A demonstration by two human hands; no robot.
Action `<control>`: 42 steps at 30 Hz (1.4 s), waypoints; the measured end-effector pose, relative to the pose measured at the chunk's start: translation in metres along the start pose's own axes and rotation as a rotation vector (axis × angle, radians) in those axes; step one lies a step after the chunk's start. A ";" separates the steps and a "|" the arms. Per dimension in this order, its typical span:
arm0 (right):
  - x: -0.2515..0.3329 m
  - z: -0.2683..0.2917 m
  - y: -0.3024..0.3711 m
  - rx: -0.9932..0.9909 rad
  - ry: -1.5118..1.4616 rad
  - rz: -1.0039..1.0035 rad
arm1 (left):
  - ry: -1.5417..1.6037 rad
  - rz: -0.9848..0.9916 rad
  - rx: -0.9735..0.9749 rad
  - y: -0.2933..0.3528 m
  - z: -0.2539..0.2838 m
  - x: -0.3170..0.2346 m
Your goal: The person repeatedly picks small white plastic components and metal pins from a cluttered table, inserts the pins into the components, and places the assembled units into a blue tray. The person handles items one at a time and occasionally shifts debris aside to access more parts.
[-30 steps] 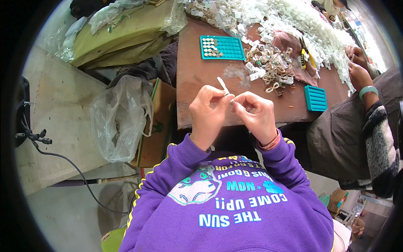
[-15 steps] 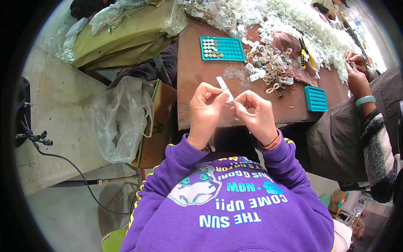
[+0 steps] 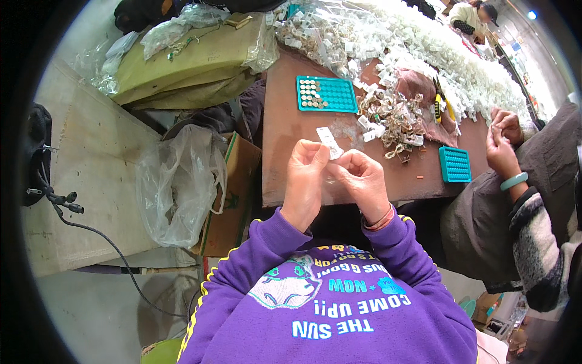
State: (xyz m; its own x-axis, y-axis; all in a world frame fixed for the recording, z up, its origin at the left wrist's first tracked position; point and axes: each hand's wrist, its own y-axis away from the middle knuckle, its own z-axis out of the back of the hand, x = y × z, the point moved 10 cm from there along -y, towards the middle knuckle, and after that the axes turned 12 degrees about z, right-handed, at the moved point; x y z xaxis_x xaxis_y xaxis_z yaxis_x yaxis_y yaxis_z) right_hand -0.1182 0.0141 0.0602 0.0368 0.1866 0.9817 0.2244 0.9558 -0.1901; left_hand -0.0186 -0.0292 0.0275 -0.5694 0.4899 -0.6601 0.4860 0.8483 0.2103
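Over the front edge of the brown table, a small white plastic card (image 3: pixel 327 137) is held up between my two hands. My left hand (image 3: pixel 305 182) pinches it by its lower left side with thumb and finger. At its lower end, the closed fingertips of my right hand (image 3: pixel 362 182) meet it; whether they hold a tiny part there is too small to tell. Beyond my hands lies a teal tray (image 3: pixel 339 97) with several round, coin-like pieces in its left pockets. To its right is a heap of small bracelets (image 3: pixel 397 115) with white tags.
Yellow-handled pliers (image 3: pixel 438 106) rest on a reddish cloth (image 3: pixel 418 82). A second teal tray (image 3: pixel 454 164) lies near a co-worker's hands (image 3: pixel 504 142) at right. White tagged pieces (image 3: pixel 461 67) cover the table's back. A see-through bag (image 3: pixel 179 200) hangs by a cardboard box (image 3: pixel 233 206) at left.
The view has shifted, so the table sits lower in it. The white card has turned, showing more of its broad face, and my hands have come a little closer together.
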 end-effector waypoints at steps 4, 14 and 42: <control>0.022 0.004 -0.026 0.038 0.218 0.206 | 0.094 -0.082 -0.049 -0.021 0.012 -0.019; -0.003 -0.008 -0.169 0.106 1.018 0.641 | 0.143 -0.050 -0.126 -0.053 0.049 -0.024; -0.048 -0.029 -0.232 0.541 1.109 0.484 | 0.141 0.011 0.041 -0.060 0.037 -0.022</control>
State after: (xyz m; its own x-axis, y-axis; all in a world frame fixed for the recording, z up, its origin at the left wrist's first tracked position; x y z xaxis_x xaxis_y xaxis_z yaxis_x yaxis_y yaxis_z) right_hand -0.1436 -0.2227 0.0576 0.8315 0.4959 0.2503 -0.4412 0.8634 -0.2446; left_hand -0.0108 -0.0980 0.0026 -0.6497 0.5251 -0.5497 0.5177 0.8351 0.1859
